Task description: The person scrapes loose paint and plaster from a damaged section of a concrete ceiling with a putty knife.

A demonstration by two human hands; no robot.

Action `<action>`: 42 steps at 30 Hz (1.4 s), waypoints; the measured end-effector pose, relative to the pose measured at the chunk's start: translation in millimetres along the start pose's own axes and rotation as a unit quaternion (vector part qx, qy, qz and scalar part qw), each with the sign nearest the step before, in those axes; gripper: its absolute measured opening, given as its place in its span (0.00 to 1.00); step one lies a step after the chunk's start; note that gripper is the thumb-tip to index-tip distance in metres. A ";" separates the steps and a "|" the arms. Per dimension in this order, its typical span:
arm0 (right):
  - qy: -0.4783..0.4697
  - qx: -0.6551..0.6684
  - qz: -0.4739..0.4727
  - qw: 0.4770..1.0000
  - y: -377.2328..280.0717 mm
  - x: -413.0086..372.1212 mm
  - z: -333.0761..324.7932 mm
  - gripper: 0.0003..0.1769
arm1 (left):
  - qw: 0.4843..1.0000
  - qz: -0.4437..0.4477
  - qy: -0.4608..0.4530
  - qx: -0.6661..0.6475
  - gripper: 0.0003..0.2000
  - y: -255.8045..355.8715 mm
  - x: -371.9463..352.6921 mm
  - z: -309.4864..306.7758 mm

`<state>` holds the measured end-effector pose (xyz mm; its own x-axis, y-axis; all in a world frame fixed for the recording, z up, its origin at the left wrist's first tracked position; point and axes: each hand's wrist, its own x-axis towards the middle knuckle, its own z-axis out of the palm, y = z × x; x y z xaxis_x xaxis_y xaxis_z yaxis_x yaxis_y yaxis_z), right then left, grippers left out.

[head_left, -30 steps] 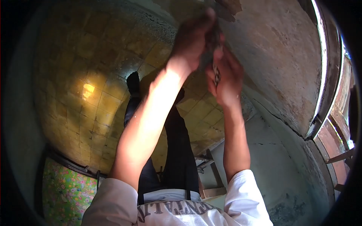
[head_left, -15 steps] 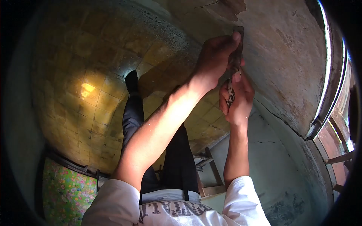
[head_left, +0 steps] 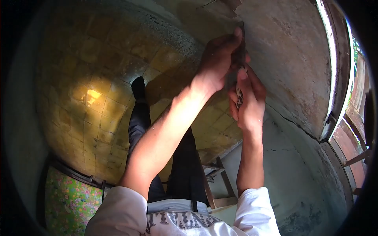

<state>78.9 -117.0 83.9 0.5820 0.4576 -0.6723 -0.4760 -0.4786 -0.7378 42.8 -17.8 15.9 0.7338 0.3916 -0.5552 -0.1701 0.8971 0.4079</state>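
A scraper-like hand tool [head_left: 239, 97] with a mottled black-and-white handle and a narrow, dark flat blade is held up against the worn wall [head_left: 289, 67]. My right hand [head_left: 252, 103] is wrapped round the handle, thumb laid along it toward the blade. Farther up, my left hand [head_left: 216, 59] grips the blade part, its thumb pressed on the flat near the tip. Both hands are closed. The blade's far end lies close to the wall; whether its edge touches cannot be made out.
Peeled plaster [head_left: 234, 4] shows high on the wall. Yellow floor tiles [head_left: 90, 129] spread on the left, with my dark-clad foot [head_left: 138, 88] on them. A wooden frame [head_left: 224, 185] stands below, a floral green cloth [head_left: 73, 196] lies lower left, and a bright window [head_left: 334, 59] is at right.
Both hands and the tool sit slightly farther left and a little higher in view. The window side has shifted left too, so my head has turned a little. The grip is the same.
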 end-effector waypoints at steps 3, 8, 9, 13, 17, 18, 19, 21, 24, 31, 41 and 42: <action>-0.008 -0.027 0.028 0.999 -8.8 2.0 9.8 0.24 | 1.000 0.026 -0.005 -0.006 0.19 2.9 6.8 -5.7; -0.007 -0.010 -0.010 1.000 -11.2 -5.3 -4.2 0.24 | 0.999 0.000 -0.041 -0.020 0.19 -5.6 3.5 0.1; -0.010 -0.021 -0.004 1.000 -13.3 -7.3 -3.6 0.23 | 0.999 -0.002 -0.028 -0.027 0.19 -2.3 5.3 -0.3; -0.011 -0.065 0.032 0.997 -25.8 -5.1 9.8 0.22 | 0.999 -0.003 -0.019 -0.043 0.19 4.6 7.9 -2.6; 0.005 -0.058 -0.006 0.998 -25.4 -11.2 3.6 0.22 | 0.998 -0.022 -0.029 -0.049 0.19 0.6 2.5 0.9; 0.008 -0.073 0.003 0.997 -31.7 -14.8 1.5 0.22 | 0.998 -0.027 -0.025 -0.060 0.19 5.1 3.4 2.1; 0.009 -0.092 0.017 0.996 -37.1 -18.2 0.9 0.22 | 0.996 -0.033 -0.018 -0.077 0.19 7.1 2.6 3.4; -0.017 -0.116 0.049 0.992 -49.6 -16.7 4.4 0.22 | 0.993 -0.038 0.003 -0.110 0.18 6.4 1.8 7.4; -0.001 -0.161 0.010 0.987 -50.1 -6.7 22.6 0.22 | 0.991 -0.025 0.026 -0.128 0.18 13.8 3.2 1.3; 0.015 -0.158 0.029 0.987 -61.0 -24.0 21.4 0.20 | 0.988 -0.059 -0.002 -0.144 0.19 17.2 -1.3 6.8; 0.018 -0.153 0.019 0.988 -54.9 -36.9 23.6 0.22 | 0.988 -0.069 -0.057 -0.127 0.20 9.3 -9.0 14.0; 0.021 -0.145 0.026 0.989 -54.8 -36.2 24.3 0.22 | 0.989 -0.067 -0.050 -0.120 0.20 10.6 -8.8 13.5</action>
<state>67.8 -89.2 147.2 0.5919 0.3986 -0.7006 -0.2992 -0.6984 -0.6502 43.4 -14.6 34.8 0.8200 0.2544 -0.5127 -0.2090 0.9670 0.1457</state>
